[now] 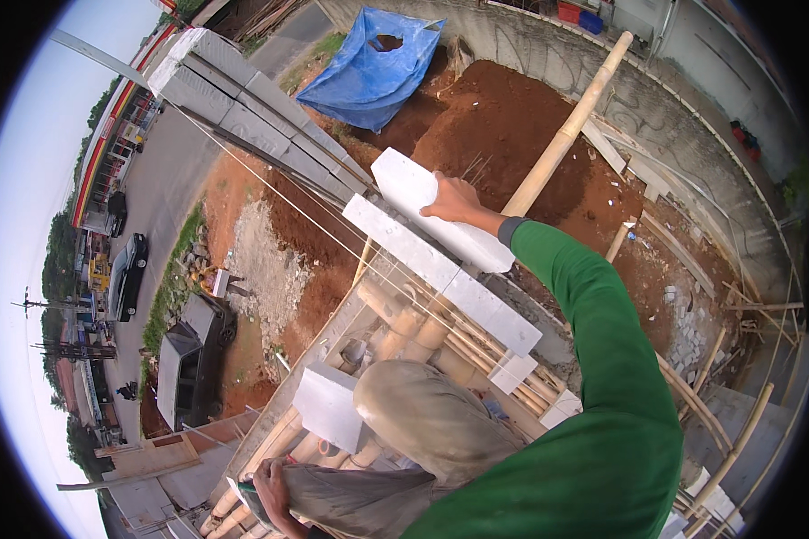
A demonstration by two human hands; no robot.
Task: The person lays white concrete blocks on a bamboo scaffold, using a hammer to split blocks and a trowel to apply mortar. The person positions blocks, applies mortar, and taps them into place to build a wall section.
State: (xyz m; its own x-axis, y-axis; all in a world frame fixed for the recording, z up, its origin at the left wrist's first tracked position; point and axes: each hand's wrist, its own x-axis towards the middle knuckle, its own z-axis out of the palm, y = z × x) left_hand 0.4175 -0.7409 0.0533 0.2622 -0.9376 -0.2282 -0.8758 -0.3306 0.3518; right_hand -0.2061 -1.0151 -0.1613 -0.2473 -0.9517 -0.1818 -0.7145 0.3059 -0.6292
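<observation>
With my right arm stretched forward in a green sleeve, my right hand (455, 198) grips the upper edge of a white lightweight concrete block (440, 214). That block stands on edge beside a row of white blocks (454, 278) along the top of a wall. Low at the left, my left hand (273, 490) is closed beside my trouser leg, around a dark green and black handle (255, 505). What the handle belongs to is mostly hidden. Another white block (326, 406) rests by my knee. A taut white string (261, 181) runs along the wall.
Bamboo poles (395, 337) form a platform beneath me, and a thick bamboo pole (571, 121) slants up at the right. Grey-white blocks (259, 112) continue the wall at the far left. Below lie red soil (521, 117), a blue tarpaulin (368, 67) and parked vehicles (187, 359).
</observation>
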